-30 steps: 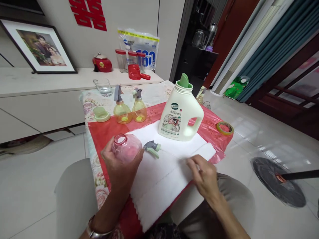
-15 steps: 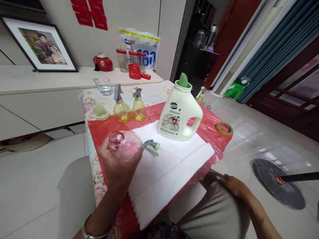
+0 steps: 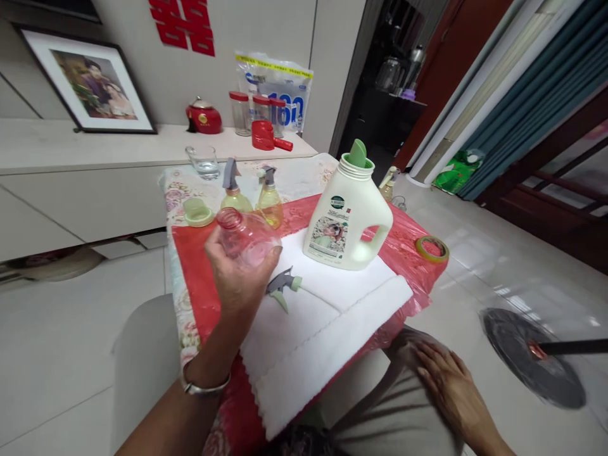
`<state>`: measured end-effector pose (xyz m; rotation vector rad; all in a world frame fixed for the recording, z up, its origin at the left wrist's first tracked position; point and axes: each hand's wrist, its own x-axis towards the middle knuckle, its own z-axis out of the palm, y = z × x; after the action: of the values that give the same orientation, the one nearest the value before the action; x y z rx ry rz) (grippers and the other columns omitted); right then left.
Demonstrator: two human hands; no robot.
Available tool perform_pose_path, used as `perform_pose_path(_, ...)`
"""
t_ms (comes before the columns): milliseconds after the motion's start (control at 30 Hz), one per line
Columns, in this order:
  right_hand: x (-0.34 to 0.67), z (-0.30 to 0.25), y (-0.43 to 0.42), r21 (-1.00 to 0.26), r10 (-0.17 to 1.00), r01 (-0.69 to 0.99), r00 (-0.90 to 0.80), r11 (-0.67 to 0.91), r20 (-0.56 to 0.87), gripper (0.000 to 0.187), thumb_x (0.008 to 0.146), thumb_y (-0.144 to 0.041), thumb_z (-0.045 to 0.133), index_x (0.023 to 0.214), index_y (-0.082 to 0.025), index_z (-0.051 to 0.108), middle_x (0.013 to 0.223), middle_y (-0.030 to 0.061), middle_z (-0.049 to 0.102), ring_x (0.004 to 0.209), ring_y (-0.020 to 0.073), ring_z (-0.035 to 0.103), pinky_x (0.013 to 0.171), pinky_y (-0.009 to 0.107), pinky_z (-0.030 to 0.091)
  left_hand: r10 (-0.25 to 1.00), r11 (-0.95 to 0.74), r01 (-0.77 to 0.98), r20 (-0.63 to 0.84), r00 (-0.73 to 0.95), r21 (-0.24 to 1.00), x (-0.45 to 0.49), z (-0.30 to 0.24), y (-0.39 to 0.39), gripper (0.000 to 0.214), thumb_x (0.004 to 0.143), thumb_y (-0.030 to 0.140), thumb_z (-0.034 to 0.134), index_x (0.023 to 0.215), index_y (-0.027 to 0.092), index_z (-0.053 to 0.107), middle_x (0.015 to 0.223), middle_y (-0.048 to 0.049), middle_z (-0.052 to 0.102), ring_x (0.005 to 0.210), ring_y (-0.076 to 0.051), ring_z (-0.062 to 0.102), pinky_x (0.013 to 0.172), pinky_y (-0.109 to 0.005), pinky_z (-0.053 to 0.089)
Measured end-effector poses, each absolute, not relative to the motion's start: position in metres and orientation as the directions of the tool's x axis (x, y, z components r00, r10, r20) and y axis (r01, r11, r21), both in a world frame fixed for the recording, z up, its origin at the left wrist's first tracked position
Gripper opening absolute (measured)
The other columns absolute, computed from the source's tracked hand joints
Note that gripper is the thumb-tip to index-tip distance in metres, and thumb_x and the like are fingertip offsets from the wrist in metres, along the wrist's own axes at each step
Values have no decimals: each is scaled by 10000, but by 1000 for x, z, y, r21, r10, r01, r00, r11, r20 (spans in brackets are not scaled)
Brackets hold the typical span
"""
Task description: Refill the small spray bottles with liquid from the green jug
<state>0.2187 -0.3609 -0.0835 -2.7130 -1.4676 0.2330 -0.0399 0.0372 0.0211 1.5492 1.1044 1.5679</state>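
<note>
My left hand [image 3: 242,272] is wrapped around a pink see-through spray bottle body [image 3: 249,237], lifted over the table with its open neck tilted up to the left. Just below it, a grey and green spray trigger head [image 3: 285,284] with a thin tube lies on the white cloth [image 3: 313,342]. Beyond the cloth's middle stands a cream detergent jug [image 3: 349,215] with a handle and a green spout [image 3: 357,154]. My right hand [image 3: 449,383] rests with fingers extended on my right leg, holding nothing.
Yellow spray bottles [image 3: 270,202] stand behind my left hand, beside a pale green cap [image 3: 197,213] and a glass cup [image 3: 203,163]. A tape roll [image 3: 432,248] lies on the red plastic sheet [image 3: 403,237] at right. A round black stand base [image 3: 532,358] is on the floor.
My left hand has raised the pink bottle and moved it slightly right, uncovering more of the trigger head. My right hand stays on my leg, shifted slightly.
</note>
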Motion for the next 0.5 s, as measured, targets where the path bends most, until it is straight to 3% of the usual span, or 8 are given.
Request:
perform_pose_path(67,202,-73,-360,-251,863,826,481,-505,-152,490,977,-539,383,1221,-256,699,1366,67,585,1362,337,446,1155,669,171,887,-445,102,453,-86,890,-38,16,39,868,607,337,838,1335,169,398,1322,-144,550,1206,-293,603,1064,-471,500)
perform_pose_path(133,182,-63,-357,-376,882,798,418,-471,-217,414,992,-510,431,1157,-263,718,1256,63,653,1300,303,508,1170,637,178,877,-465,95,472,-88,880,-38,11,38,852,612,325,841,1323,163,399,1326,-147,545,1218,-297,595,1073,-476,495)
perform_pose_path(200,164,-55,-355,-449,892,772,374,-450,-252,396,989,-526,450,977,-260,742,1046,43,706,1102,227,615,1139,510,327,876,-471,91,477,-63,877,-38,6,37,820,639,314,837,1314,165,396,1329,-142,545,1211,-290,600,1067,-479,502)
perform_pose_path(267,155,-49,-359,-496,890,739,377,-457,-259,436,982,-553,443,848,-246,721,883,34,685,916,174,634,1001,379,463,879,-471,104,477,-33,876,-39,2,35,797,653,297,832,1307,169,394,1329,-129,552,1203,-281,605,1064,-480,505)
perform_pose_path(333,157,-46,-367,-509,856,692,462,-511,-232,446,979,-560,421,871,-238,710,900,50,670,908,172,624,909,330,497,873,-480,118,486,-35,869,-40,-1,34,814,626,270,841,1302,166,398,1323,-121,563,1198,-277,607,1061,-482,507)
perform_pose_path(433,176,-49,-385,-459,712,590,686,-664,-147,468,947,-565,415,1050,-200,689,1113,121,639,1038,229,608,930,384,493,865,-490,137,500,-50,861,-41,-6,35,842,603,256,852,1308,172,400,1326,-117,567,1189,-276,612,1046,-477,518)
perform_pose_path(500,188,-58,-395,-431,600,501,790,-750,-127,532,888,-595,455,1116,-160,660,1139,161,620,975,253,625,858,405,517,862,-498,146,507,-26,855,-42,-8,35,834,618,272,856,1313,187,403,1347,-115,559,1214,-283,601,1055,-478,514)
